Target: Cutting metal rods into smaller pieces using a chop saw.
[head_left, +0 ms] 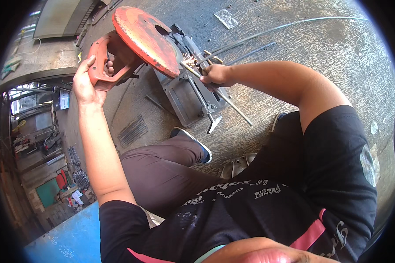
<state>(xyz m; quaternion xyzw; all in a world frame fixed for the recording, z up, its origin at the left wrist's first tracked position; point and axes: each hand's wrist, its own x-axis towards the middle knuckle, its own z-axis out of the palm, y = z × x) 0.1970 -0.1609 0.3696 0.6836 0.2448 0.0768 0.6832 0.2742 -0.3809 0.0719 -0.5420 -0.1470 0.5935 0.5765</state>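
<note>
My left hand (87, 85) is wrapped round the orange-red D-shaped handle (97, 48) of a chop saw. The saw's round orange guard (140, 33), worn along its rim, covers most of the disc. Small sparks (189, 58) show by the guard's lower edge, near the vise. My right hand (217, 75) is closed on a thin metal rod (240, 115) beside the vise; its fingers are partly hidden. Under the guard sits the grey saw base (177, 103), with a clamp screw and its T-shaped crank (214, 124) pointing toward me.
A long thin rod (289, 25) curves away to the right, and a ribbed bar (259, 50) lies near it. Several short rods (134, 130) lie on the floor left of the base. My shoe (197, 147) is close to the saw. A blue panel (70, 234) stands at lower left.
</note>
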